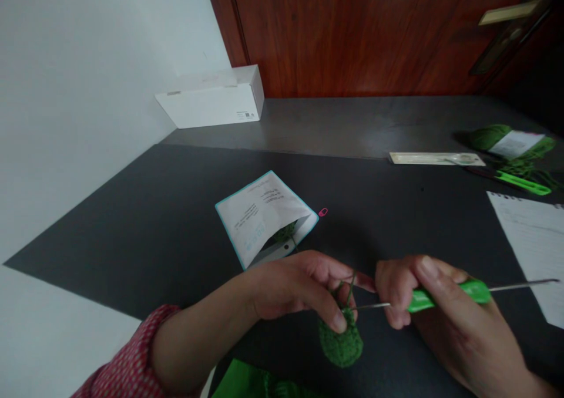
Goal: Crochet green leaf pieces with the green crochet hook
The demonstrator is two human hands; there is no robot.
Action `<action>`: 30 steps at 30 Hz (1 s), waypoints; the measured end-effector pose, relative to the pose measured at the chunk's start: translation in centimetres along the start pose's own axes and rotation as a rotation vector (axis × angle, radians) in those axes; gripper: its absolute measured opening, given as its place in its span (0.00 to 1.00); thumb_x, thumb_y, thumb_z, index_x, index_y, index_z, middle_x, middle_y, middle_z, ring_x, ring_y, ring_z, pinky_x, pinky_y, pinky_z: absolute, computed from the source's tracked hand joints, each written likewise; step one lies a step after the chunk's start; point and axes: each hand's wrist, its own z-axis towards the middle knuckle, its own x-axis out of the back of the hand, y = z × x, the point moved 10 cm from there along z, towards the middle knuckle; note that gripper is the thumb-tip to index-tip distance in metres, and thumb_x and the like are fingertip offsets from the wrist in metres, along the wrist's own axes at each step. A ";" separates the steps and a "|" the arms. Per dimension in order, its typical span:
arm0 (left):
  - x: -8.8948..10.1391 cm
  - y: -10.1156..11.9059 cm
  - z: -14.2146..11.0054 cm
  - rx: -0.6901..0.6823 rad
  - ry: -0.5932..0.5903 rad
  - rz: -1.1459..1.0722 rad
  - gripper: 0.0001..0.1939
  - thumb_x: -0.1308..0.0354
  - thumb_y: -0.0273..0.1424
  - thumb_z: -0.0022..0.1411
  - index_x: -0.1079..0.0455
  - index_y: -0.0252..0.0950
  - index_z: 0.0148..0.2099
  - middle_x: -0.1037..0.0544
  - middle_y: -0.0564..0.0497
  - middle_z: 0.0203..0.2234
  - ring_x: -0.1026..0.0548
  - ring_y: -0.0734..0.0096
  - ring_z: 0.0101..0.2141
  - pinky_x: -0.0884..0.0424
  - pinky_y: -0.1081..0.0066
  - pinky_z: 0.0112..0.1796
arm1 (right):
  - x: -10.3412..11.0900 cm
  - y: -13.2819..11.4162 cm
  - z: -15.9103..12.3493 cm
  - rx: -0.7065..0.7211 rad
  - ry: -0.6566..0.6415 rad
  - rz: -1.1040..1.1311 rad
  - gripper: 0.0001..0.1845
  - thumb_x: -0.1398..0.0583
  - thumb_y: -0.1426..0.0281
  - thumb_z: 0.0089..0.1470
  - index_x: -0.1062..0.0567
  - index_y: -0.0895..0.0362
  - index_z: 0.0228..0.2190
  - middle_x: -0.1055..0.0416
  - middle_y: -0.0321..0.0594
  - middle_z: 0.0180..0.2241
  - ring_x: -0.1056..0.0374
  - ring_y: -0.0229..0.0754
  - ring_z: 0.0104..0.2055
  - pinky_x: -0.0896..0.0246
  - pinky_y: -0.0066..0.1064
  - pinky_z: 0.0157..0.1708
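Between the thumb and fingers of my left hand [304, 286] hangs a small round piece of green crochet [342, 344]. A strand of green yarn [351, 289] runs up over my left fingers. My right hand [445, 310] is closed around the green handle of a crochet hook [473, 291], which has a metal shaft at both ends. Its left tip meets the top edge of the crochet piece; the very end is hidden there by the stitches and my left thumb. Behind my left hand lies an open white pouch [264, 210] with blue edging and green yarn inside.
A pink stitch marker [323, 212] lies by the pouch. At the right are a green yarn ball [491, 135], a narrow packet [434, 158], a green-handled tool [524, 183] and a paper sheet [537, 239]. A white box [215, 104] stands against the wall. Something green [247, 380] shows at the bottom edge.
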 end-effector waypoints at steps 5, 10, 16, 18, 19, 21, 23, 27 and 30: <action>-0.1 -0.9 0.1 0.058 -0.057 -0.039 0.31 0.31 0.24 0.37 0.26 0.34 0.49 0.22 0.58 0.25 0.29 0.78 0.25 0.38 0.76 0.27 | -0.2 -1.8 -0.5 0.103 -0.073 -0.152 0.25 0.50 0.57 0.65 0.22 0.52 0.25 0.28 0.36 0.21 0.34 0.39 0.26 0.39 0.33 0.30; -0.7 -1.3 0.0 0.082 -0.144 -0.062 0.35 0.32 0.23 0.38 0.28 0.34 0.53 0.22 0.57 0.26 0.29 0.76 0.28 0.39 0.76 0.27 | -2.4 -4.6 -1.5 0.324 -0.313 -0.384 0.21 0.52 0.58 0.66 0.24 0.52 0.32 0.28 0.38 0.24 0.31 0.41 0.27 0.36 0.36 0.31; -1.1 -1.5 -0.1 0.095 -0.186 -0.043 0.34 0.34 0.24 0.40 0.28 0.32 0.54 0.24 0.57 0.27 0.30 0.77 0.28 0.39 0.76 0.28 | -4.1 -6.0 -2.2 0.483 -0.419 -0.551 0.21 0.54 0.62 0.68 0.27 0.55 0.31 0.29 0.40 0.21 0.32 0.40 0.24 0.36 0.35 0.27; -1.2 -1.5 -0.2 0.096 -0.202 -0.025 0.34 0.34 0.24 0.39 0.28 0.31 0.54 0.25 0.57 0.27 0.31 0.76 0.28 0.39 0.75 0.29 | -4.0 -6.0 -2.2 0.495 -0.393 -0.546 0.20 0.55 0.62 0.68 0.29 0.54 0.31 0.29 0.39 0.20 0.32 0.40 0.23 0.36 0.35 0.27; -1.3 -1.4 -0.3 0.095 -0.212 -0.016 0.35 0.35 0.24 0.40 0.28 0.31 0.55 0.25 0.57 0.27 0.31 0.76 0.28 0.39 0.75 0.29 | -3.9 -6.0 -2.1 0.491 -0.375 -0.532 0.20 0.55 0.62 0.68 0.29 0.54 0.31 0.29 0.38 0.20 0.32 0.39 0.23 0.37 0.35 0.27; -1.7 -1.3 -0.5 0.096 -0.243 0.004 0.36 0.35 0.25 0.40 0.30 0.31 0.56 0.26 0.56 0.28 0.32 0.76 0.27 0.41 0.75 0.27 | -3.6 -5.8 -2.0 0.473 -0.361 -0.501 0.20 0.55 0.62 0.68 0.30 0.53 0.30 0.29 0.37 0.20 0.32 0.39 0.23 0.36 0.35 0.27; -1.9 -1.3 -0.6 0.108 -0.265 0.016 0.37 0.35 0.25 0.40 0.30 0.32 0.57 0.26 0.56 0.28 0.33 0.76 0.26 0.41 0.75 0.26 | -3.5 -5.6 -2.0 0.437 -0.359 -0.476 0.21 0.55 0.61 0.68 0.29 0.53 0.29 0.29 0.37 0.20 0.32 0.39 0.23 0.36 0.36 0.28; -2.0 -1.4 -0.6 0.121 -0.264 0.005 0.34 0.33 0.30 0.42 0.28 0.32 0.55 0.26 0.56 0.28 0.33 0.76 0.27 0.40 0.75 0.27 | -2.7 -4.7 -1.5 0.309 -0.299 -0.411 0.24 0.54 0.59 0.67 0.27 0.53 0.27 0.30 0.36 0.20 0.32 0.39 0.25 0.38 0.35 0.29; -2.0 -1.4 -0.5 0.116 -0.259 0.020 0.33 0.31 0.33 0.42 0.27 0.32 0.53 0.26 0.56 0.27 0.33 0.75 0.27 0.40 0.75 0.26 | -2.0 -4.1 -1.2 0.233 -0.231 -0.298 0.25 0.53 0.58 0.67 0.25 0.53 0.26 0.31 0.37 0.20 0.33 0.40 0.25 0.39 0.34 0.29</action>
